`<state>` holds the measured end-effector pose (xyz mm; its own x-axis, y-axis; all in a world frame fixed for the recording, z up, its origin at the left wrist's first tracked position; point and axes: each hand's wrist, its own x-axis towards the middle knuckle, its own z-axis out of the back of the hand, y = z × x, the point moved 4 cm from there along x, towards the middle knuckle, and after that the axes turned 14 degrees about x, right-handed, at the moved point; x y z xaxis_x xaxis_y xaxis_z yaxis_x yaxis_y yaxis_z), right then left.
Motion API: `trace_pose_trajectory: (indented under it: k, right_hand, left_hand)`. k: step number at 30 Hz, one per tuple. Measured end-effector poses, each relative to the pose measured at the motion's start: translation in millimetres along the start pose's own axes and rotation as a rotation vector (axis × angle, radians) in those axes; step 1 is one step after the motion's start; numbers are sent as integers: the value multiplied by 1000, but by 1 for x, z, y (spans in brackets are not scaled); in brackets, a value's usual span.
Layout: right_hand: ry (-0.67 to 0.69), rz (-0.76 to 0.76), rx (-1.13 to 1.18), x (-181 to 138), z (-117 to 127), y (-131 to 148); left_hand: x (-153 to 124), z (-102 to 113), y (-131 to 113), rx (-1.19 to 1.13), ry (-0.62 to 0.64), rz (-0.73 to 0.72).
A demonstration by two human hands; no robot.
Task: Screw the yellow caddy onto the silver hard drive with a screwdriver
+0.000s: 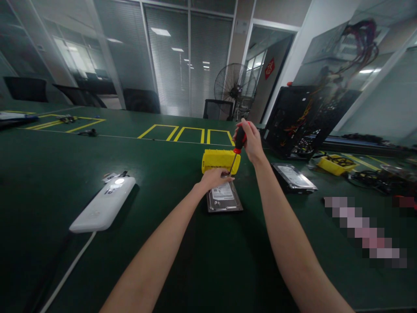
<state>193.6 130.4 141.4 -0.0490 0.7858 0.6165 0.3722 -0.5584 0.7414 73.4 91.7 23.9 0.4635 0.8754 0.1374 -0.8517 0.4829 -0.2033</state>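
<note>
A hard drive (224, 201) with a white label lies flat on the green table, straight ahead of me. Across its far end rests my left hand (213, 179), holding it there, thumb and fingers close to the screwdriver's tip; some fingertips are hidden. My right hand (251, 138) is closed around the red and black handle of a screwdriver (240, 140). The tool leans slightly, its shaft running down to the drive's far end, where the exact contact point is too small to make out. Just behind the drive stands a yellow plastic bin (216, 160).
To the right lie a second hard drive (295, 177), a small yellow tray (337, 164) with cables, and an open computer case (293, 121). A white cabled device (104, 206) sits at left. Yellow tape outlines (189, 128) mark the table's far side.
</note>
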Motion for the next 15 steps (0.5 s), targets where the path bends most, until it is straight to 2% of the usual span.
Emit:
trace_pose_trajectory:
  k: [11, 15]
  right_hand:
    - [5, 28, -23, 2, 3, -4]
    - [19, 11, -12, 3, 5, -8]
  left_hand:
    - [-2, 1, -1, -12, 28, -16]
    - [1, 0, 0, 0, 0, -21]
